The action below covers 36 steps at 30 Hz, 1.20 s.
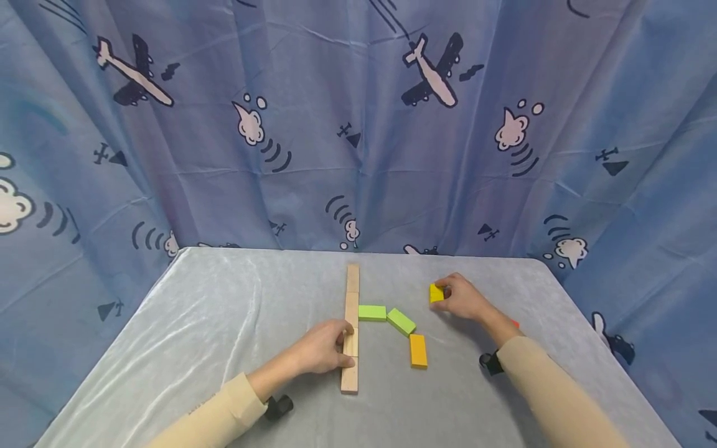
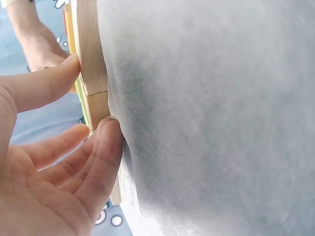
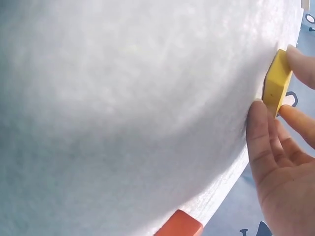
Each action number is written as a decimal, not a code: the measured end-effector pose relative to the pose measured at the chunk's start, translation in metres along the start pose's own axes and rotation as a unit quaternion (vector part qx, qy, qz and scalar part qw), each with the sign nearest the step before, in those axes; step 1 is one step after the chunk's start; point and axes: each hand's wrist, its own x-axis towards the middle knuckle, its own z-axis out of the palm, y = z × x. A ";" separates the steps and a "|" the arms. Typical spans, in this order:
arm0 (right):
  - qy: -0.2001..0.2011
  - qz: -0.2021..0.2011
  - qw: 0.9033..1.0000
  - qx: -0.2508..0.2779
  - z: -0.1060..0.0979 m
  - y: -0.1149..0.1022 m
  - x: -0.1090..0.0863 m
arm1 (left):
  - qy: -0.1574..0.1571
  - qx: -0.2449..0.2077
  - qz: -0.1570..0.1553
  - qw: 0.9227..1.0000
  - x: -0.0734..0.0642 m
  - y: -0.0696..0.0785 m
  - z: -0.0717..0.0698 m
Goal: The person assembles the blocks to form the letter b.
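Several plain wooden blocks (image 1: 351,308) lie end to end in a straight row across the table. My left hand (image 1: 322,348) rests against the near half of this row from the left. In the left wrist view its thumb touches one wooden block (image 2: 91,49), while the fingers lie along the side past a joint. At the far right my right hand (image 1: 463,297) pinches a yellow block (image 1: 436,293) between thumb and fingers. The right wrist view shows this yellow block (image 3: 277,83) close over the cloth, fingertips at its lower end.
Two lime-green blocks (image 1: 372,313) curve rightward from the wooden row, and an orange block (image 1: 418,351) follows nearer me. A red block (image 3: 179,225) lies by my right forearm, mostly hidden in the head view. A grey-white cloth (image 1: 213,323) covers the table; a blue curtain (image 1: 302,186) hangs behind.
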 end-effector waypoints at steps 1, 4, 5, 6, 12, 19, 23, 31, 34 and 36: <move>0.000 0.001 1.000 -0.003 0.000 -0.001 0.000 | -0.001 0.000 -0.001 1.000 0.000 0.000 0.000; 0.001 0.003 1.000 -0.008 -0.002 -0.003 0.000 | 0.000 -0.001 -0.003 1.000 0.001 0.000 -0.001; -0.001 0.003 1.000 -0.009 -0.002 -0.004 0.000 | 0.000 -0.002 -0.004 1.000 0.001 0.000 -0.001; -0.003 0.003 1.000 -0.010 -0.003 -0.005 0.000 | 0.000 -0.002 -0.005 1.000 0.001 0.000 -0.002; -0.028 0.008 1.000 0.003 -0.006 -0.009 -0.007 | 0.001 -0.006 -0.006 1.000 0.000 0.000 -0.002; -0.039 -0.002 0.999 -0.004 -0.008 -0.011 -0.023 | 0.002 -0.005 -0.003 1.000 0.001 0.001 -0.001; -0.046 -0.009 0.999 -0.007 -0.009 -0.013 -0.034 | 0.003 -0.005 0.001 1.000 0.001 0.001 -0.001; -0.047 -0.027 0.999 0.007 -0.008 -0.018 -0.057 | 0.002 -0.006 0.005 1.000 0.000 0.002 0.000; -0.048 -0.029 0.998 0.011 -0.008 -0.021 -0.067 | 0.002 -0.004 0.005 1.000 0.000 0.003 0.000; -0.047 -0.032 0.998 0.011 -0.009 -0.022 -0.073 | 0.002 -0.003 0.006 1.000 -0.001 0.003 0.001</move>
